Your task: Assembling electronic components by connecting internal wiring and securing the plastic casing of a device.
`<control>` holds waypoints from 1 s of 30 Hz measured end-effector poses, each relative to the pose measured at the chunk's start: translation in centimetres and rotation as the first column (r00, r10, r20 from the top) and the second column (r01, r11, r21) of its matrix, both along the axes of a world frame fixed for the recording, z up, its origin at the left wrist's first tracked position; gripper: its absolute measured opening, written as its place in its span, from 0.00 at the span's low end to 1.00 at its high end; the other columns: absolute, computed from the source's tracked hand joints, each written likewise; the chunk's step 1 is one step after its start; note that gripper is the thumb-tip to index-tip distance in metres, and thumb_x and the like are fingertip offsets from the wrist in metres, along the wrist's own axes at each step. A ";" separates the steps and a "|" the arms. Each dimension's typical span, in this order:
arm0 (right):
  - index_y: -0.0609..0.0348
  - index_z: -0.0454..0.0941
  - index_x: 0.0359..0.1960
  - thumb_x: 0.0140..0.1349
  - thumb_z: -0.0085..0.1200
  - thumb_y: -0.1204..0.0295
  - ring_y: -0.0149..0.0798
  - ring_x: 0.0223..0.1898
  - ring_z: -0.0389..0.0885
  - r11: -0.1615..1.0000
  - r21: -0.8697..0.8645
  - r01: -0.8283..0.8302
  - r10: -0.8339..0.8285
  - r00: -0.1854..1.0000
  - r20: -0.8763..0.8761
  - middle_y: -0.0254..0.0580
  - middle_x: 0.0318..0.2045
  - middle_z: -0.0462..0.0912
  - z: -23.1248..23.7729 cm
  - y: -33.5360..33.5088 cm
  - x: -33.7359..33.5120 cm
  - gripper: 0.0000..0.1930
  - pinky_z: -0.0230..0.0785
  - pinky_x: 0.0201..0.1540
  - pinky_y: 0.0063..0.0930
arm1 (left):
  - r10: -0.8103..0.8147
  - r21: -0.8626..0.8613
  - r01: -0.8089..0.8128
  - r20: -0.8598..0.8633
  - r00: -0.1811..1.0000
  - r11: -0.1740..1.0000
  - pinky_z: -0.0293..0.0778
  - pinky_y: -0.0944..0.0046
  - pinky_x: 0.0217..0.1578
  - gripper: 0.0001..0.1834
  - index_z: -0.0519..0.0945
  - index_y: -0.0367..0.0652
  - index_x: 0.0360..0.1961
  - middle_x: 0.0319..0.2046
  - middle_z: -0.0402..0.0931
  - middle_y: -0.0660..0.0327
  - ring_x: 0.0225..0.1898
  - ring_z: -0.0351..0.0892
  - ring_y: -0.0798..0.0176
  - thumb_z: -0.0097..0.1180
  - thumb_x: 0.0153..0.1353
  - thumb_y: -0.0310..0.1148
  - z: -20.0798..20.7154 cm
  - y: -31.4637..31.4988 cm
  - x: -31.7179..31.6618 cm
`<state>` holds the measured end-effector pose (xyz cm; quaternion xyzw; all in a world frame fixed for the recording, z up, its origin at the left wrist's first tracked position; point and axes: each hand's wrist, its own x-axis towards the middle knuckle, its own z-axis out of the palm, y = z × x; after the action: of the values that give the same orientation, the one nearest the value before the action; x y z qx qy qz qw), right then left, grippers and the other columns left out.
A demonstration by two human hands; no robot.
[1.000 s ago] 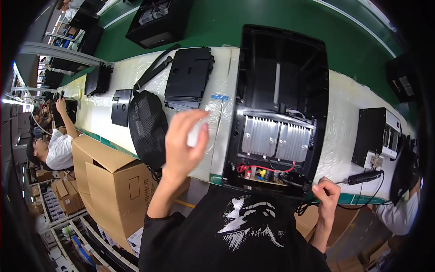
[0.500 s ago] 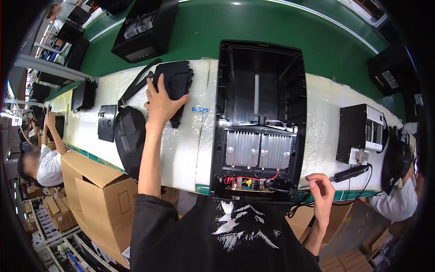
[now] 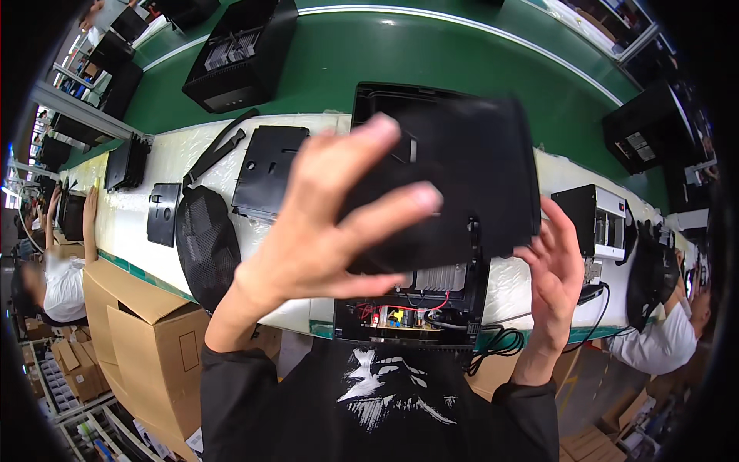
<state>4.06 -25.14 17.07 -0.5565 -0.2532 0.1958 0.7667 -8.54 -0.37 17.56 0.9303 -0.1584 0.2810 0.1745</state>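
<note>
A flat black panel (image 3: 469,169), smeared by motion, is held up at a tilt above the open black casing (image 3: 479,296). My left hand (image 3: 315,208) has it by the left side, fingers spread over its face and thumb below. At the panel's right edge, the bent fingers of my right hand (image 3: 556,285) meet it. Below the panel, part of the silver finned heat sink (image 3: 439,277) shows. Red wires and a circuit board (image 3: 408,317) sit at the casing's near end. The panel hides most of the casing's interior.
Left on the wrapped bench lie another black panel (image 3: 265,173), a small black plate (image 3: 162,215), a strap (image 3: 215,158) and a black mesh bag (image 3: 208,242). A black-and-silver device (image 3: 589,223) stands right. Co-workers sit at both sides; a cardboard box (image 3: 165,346) stands near left.
My left hand has lifted a black panel off the stack at left and brought it right, over the casing. My right hand has risen to the panel's right edge.
</note>
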 end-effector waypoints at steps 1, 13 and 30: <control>0.70 0.64 0.55 0.52 0.61 0.68 0.38 0.41 0.78 1.000 0.000 -0.003 0.003 1.000 0.009 0.51 0.43 0.75 0.5 0.2 0.2 0.30 0.73 0.41 0.28 | -0.052 -0.027 0.052 -0.019 0.998 0.998 0.54 0.43 0.62 0.46 0.68 0.52 0.58 0.65 0.46 0.43 0.65 0.51 0.38 0.74 0.33 0.44 -0.3 -0.6 0.4; 0.66 0.64 0.46 0.54 0.56 0.85 0.30 0.33 0.77 0.994 -0.110 0.003 0.014 0.989 0.146 0.42 0.34 0.76 -3.7 1.6 2.5 0.19 0.75 0.42 0.26 | -0.137 -0.913 -0.157 -0.223 0.965 0.375 0.62 0.69 0.54 0.27 0.58 0.34 0.64 0.59 0.65 0.57 0.48 0.68 0.71 0.46 0.63 0.21 -5.0 1.2 -0.1; 0.67 0.70 0.42 0.53 0.59 0.84 0.30 0.37 0.75 0.949 -0.274 0.153 -0.017 0.897 0.442 0.40 0.34 0.79 -7.0 2.1 3.2 0.16 0.66 0.47 0.24 | 0.057 -0.814 -0.332 -0.348 0.936 0.477 0.60 0.78 0.32 0.18 0.72 0.37 0.55 0.29 0.70 0.69 0.28 0.61 0.77 0.41 0.64 0.21 -7.4 1.5 0.0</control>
<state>7.21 -23.00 10.06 -0.7072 -0.3597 0.0693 0.6047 -8.50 1.17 10.21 0.7592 0.1363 0.2088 0.6012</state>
